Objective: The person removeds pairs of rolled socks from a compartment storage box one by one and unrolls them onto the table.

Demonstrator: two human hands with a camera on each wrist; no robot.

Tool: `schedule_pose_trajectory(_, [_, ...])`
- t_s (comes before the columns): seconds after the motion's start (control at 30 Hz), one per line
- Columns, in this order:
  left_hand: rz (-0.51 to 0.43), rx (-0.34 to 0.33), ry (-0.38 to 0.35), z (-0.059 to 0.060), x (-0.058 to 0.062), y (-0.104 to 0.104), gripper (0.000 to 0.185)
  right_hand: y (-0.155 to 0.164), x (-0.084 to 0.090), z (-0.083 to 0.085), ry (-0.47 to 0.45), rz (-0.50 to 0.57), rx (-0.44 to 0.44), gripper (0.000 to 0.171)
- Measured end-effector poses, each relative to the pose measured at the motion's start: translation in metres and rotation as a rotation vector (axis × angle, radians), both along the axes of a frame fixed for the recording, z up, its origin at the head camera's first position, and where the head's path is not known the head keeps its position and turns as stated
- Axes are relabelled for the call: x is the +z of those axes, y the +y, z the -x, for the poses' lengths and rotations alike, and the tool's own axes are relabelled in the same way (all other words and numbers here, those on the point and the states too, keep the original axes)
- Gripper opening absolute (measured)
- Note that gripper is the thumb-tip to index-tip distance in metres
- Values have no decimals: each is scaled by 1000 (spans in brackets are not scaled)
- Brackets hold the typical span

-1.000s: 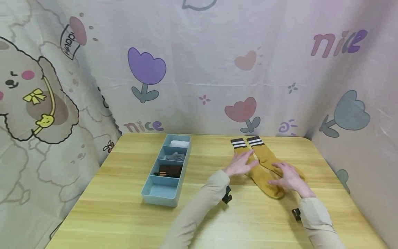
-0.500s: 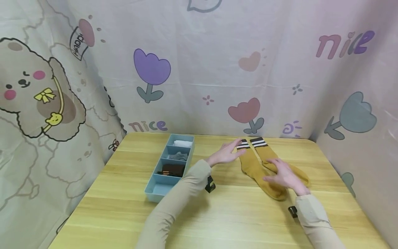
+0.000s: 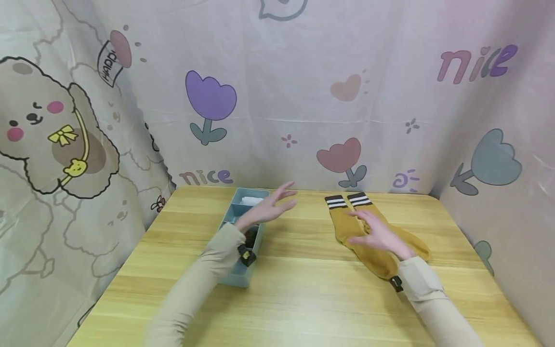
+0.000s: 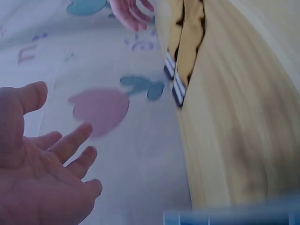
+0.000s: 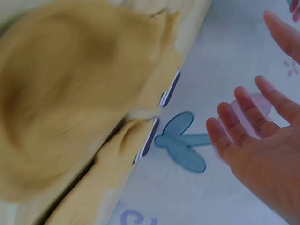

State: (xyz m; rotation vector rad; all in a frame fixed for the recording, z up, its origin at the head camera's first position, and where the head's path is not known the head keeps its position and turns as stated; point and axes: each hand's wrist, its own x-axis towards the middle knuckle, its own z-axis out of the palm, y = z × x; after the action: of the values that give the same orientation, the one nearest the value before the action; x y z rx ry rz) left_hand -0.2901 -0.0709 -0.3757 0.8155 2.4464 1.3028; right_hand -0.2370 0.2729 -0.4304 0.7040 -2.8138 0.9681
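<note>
Left hand (image 3: 265, 209) raised over the organizer (image 3: 237, 279), fingers spread, holding nothing. Right hand (image 3: 377, 234) flat above two socks (image 3: 347, 226) lying side by side on the table (image 3: 303, 299)

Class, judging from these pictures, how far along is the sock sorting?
Done: three compartments of the blue organizer already hold socks. In hand: the right hand rests open on the mustard socks, laid side by side; the left hand hovers open above the organizer. Left: the mustard pair remains unfolded on the table.
</note>
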Motion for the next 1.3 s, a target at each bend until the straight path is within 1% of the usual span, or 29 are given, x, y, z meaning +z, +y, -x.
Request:
schedule_pose_trajectory(0.17, [17, 56, 25, 1, 3, -50, 67, -18, 8, 12, -31, 21, 47, 73])
schedule_pose_trajectory(0.3, [1, 108, 48, 0, 2, -88, 67, -36, 14, 22, -51, 43, 98, 70])
schedule_pose_trajectory(0.47, [7, 179, 78, -9, -2, -129, 71, -60, 20, 38, -64, 96, 190, 70])
schedule_pose_trajectory(0.53, [3, 206, 72, -15, -4, -142, 72, -70, 22, 44, -87, 125, 243, 71])
schedule_pose_trajectory(0.6, [1, 234, 49, -20, -6, -152, 73, -82, 25, 49, -121, 144, 288, 73])
schedule_pose_trajectory(0.67, [4, 258, 22, -26, -10, -161, 74, -94, 27, 54, -146, 155, 331, 73])
schedule_pose_trajectory(0.77, [16, 271, -9, -31, -18, -171, 76, -112, 30, 61, -159, 162, 394, 72])
schedule_pose_trajectory(0.9, [-11, 267, -60, -37, -28, -180, 77, -135, 34, 70, -196, 162, 502, 69])
schedule_pose_trajectory(0.97, [-26, 264, -90, -41, -32, -184, 78, -146, 35, 72, -237, 153, 557, 67])
schedule_pose_trajectory(1.1, [-53, 238, -143, -48, -39, -190, 84, -170, 39, 76, -355, 151, 647, 66])
schedule_pose_trajectory(1.2, [-67, 216, -163, -52, -45, -193, 87, -190, 40, 78, -429, 142, 688, 67])
schedule_pose_trajectory(1.3, [-71, 209, -173, -54, -51, -193, 89, -211, 42, 79, -461, 114, 714, 66])
